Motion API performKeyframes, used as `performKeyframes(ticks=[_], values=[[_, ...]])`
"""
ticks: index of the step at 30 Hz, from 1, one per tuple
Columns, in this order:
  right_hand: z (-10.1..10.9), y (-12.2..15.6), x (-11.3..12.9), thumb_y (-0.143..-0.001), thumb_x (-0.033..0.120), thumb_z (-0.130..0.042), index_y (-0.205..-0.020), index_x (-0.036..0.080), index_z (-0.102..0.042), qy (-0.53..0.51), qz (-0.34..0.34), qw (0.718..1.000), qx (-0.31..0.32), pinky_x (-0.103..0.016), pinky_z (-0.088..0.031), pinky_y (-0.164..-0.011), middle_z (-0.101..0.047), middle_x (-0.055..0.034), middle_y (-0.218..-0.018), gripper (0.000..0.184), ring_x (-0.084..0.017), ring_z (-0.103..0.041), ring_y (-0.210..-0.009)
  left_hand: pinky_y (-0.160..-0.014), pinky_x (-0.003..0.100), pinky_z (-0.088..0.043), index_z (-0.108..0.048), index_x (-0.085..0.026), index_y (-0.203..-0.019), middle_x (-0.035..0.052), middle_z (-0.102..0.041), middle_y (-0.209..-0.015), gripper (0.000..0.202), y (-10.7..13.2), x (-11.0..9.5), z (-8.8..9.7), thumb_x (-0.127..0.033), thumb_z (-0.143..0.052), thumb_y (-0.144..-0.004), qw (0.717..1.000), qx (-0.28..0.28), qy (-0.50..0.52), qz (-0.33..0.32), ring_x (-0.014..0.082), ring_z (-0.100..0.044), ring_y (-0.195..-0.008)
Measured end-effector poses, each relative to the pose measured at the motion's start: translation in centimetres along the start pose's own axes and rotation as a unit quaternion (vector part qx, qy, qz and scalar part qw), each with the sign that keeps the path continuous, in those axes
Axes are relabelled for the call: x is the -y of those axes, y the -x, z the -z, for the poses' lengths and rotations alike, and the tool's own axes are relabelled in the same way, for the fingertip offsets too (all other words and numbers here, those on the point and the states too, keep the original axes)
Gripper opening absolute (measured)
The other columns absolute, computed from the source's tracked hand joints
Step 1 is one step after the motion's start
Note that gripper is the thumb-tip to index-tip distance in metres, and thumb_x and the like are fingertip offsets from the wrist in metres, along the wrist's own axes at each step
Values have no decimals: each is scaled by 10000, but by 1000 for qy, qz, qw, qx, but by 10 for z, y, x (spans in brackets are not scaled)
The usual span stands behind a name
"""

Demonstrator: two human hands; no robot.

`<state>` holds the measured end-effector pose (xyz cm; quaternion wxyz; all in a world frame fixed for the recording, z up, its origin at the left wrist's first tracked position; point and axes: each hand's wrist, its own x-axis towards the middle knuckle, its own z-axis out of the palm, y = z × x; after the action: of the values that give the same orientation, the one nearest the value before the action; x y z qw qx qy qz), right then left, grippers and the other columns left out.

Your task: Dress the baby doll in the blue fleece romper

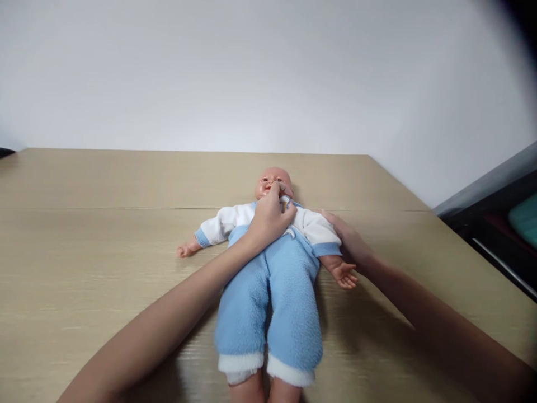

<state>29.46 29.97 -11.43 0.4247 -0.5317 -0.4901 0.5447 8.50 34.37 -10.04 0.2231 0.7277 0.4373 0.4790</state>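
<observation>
My doll lies face up mid-table, both my hands on it.

The table (84, 268) spreads wide and bare to the left, its right edge nearer; the doll (272, 280) could slide that way if I push; my left hand (268, 218) pinches closed at its collar; my right hand (348, 238) rests flat on its sleeve, fingers loose, gripping nothing.

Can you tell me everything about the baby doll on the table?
The doll lies on its back on the wooden table, head away from the camera, arms spread wide. It has a bare plastic-looking head, hands and feet. It wears fuzzy blue overalls with white cuffs and a white top with blue sleeve bands. The left hand rests on its chest, fingers at its mouth. The right hand touches its sleeve.
</observation>
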Motion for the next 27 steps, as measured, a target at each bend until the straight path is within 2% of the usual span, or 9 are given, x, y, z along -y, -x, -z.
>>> performKeyframes(ticks=[3,6,9,11,13,16,19,24,27], values=[[12,34,3,-883,654,-755,-1391,274,-636,-13,-76,997,5,-269,-433,-393,-699,-5,-753,645,-185,-600,-540,-702,334,-457,-467,-238,-1153,20,-707,-987,298,2,-3,-1,-159,-647,-929,1000,-5,-8,11,161,-610,-660],[21,53,6,-872,659,-767,-1592,340,-456,48,-108,993,-3,-221,-201,-323,-575,71,-594,847,-104,-333,-349,-691,337,-443,-447,-240,-1191,21,-714,-987,322,4,-7,-1,-198,-648,-943,1000,-1,-19,10,172,-622,-661],[34,52,6,-825,639,-826,-1480,298,-601,98,-74,992,-33,-229,-301,-369,-709,-1,-754,772,-103,-437,-423,-719,357,-462,-469,-247,-1150,32,-741,-996,217,5,-12,2,-258,-610,-985,999,20,-31,5,195,-647,-687],[49,45,3,-778,619,-883,-1336,267,-702,120,-41,991,-45,-257,-470,-484,-793,-81,-1083,684,-158,-633,-631,-766,375,-483,-495,-249,-1135,45,-753,-1004,150,6,-15,4,-252,-562,-1000,998,40,-48,0,226,-686,-770],[69,36,-1,-756,642,-909,-1268,262,-743,141,-14,989,-35,-304,-582,-672,-782,-95,-1260,659,-230,-721,-876,-800,391,-490,-519,-247,-1131,57,-760,-1009,146,6,-17,5,-212,-526,-990,996,53,-75,-1,256,-712,-859],[101,25,-9,-746,708,-902,-1234,254,-771,174,15,984,-29,-373,-608,-852,-805,-94,-1175,680,-294,-733,-1015,-821,401,-493,-547,-244,-1111,70,-769,-1022,143,5,-17,5,-190,-510,-984,993,53,-105,-6,273,-721,-923],[119,17,-18,-723,719,-916,-1202,247,-774,188,30,981,-37,-411,-614,-885,-804,-103,-1173,688,-313,-742,-1034,-814,396,-491,-570,-238,-1097,62,-764,-979,132,4,-15,5,-196,-520,-983,991,49,-123,-21,266,-705,-892],[114,15,-25,-822,687,-853,-1233,226,-740,216,53,975,-17,-438,-623,-887,-794,-124,-1216,628,-317,-752,-1058,-960,432,-479,-586,-227,-1089,89,-766,-1065,126,-1,-11,9,-187,-528,-984,985,46,-155,-66,284,-684,-1037],[102,20,-21,-904,594,-786,-1192,225,-734,334,167,924,-87,-530,-558,-1032,-770,-139,-1274,472,-357,-712,-1174,-1022,472,-445,-595,-235,-1087,97,-764,-1127,98,-2,-9,11,-216,-558,-997,977,48,-191,-76,317,-657,-1137]])
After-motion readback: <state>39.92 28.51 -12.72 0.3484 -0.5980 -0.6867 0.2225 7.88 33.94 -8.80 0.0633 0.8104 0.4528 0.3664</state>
